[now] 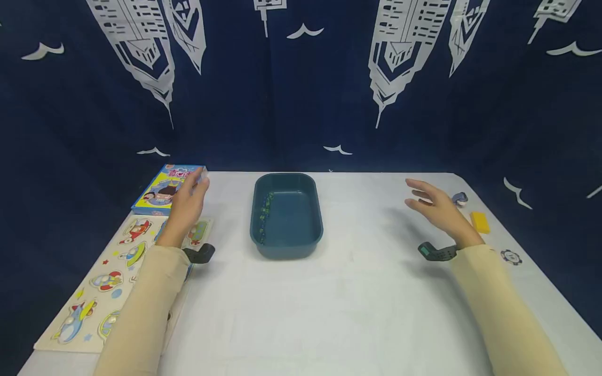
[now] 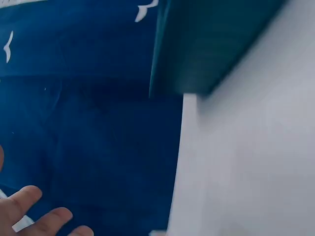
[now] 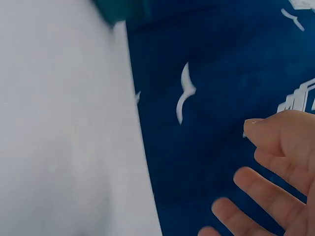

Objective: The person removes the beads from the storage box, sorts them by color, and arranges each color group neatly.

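A dark teal plastic bin stands on the white table, with a strand of small green and blue beads along its left inner side. To the bin's left, my left hand hovers with loosely extended fingers near a colourful cartoon box. A pale patch shows by its fingertips; I cannot tell what it is. My right hand is held above the table's right side, its fingers spread and relaxed, holding nothing. In the right wrist view, the fingers are apart from one another.
Under my left forearm lies a wooden puzzle board with vehicle pictures. Beyond my right hand are a small blue-grey item, a yellow block and a black-and-white disc. A dark blue curtain hangs behind the table.
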Demonstrator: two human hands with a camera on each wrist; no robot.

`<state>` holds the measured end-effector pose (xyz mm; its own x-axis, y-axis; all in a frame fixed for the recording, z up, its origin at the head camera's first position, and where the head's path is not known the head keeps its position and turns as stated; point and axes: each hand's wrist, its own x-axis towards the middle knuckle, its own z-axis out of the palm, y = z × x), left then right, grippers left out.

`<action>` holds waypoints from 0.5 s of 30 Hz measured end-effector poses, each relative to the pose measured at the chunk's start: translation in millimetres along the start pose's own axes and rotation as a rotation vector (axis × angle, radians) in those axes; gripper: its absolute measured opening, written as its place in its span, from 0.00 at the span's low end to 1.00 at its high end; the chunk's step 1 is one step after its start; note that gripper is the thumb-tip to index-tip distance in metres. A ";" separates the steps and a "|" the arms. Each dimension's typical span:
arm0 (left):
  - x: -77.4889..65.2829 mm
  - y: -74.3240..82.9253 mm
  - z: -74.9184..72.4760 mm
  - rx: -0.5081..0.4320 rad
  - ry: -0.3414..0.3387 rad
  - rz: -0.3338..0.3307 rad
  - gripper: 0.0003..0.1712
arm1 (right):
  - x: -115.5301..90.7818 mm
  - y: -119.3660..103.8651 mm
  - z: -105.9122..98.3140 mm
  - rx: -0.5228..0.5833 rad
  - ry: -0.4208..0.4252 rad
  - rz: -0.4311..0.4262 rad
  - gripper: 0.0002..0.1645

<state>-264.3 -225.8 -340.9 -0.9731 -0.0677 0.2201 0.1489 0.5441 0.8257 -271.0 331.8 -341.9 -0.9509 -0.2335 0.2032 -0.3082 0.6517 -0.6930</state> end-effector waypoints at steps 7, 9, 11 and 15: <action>24.6 -2.6 38.9 -0.415 -0.029 -0.160 0.31 | 31.6 -28.2 23.4 0.259 -0.052 0.003 0.31; 29.5 -6.1 49.4 -0.559 -0.082 -0.228 0.30 | 41.6 -35.4 32.7 0.380 -0.075 0.031 0.29; 33.3 -11.2 59.5 -0.686 -0.127 -0.278 0.30 | 50.9 -43.6 41.9 0.491 -0.100 0.055 0.27; 37.6 -21.9 78.3 -0.848 -0.166 -0.309 0.29 | 68.9 -59.5 58.0 0.595 -0.157 0.078 0.25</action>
<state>-317.9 -174.8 -391.3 -0.9941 0.0488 -0.0971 -0.1069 -0.2786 0.9544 -316.5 235.2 -326.8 -0.9402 -0.3347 0.0635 -0.1256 0.1672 -0.9779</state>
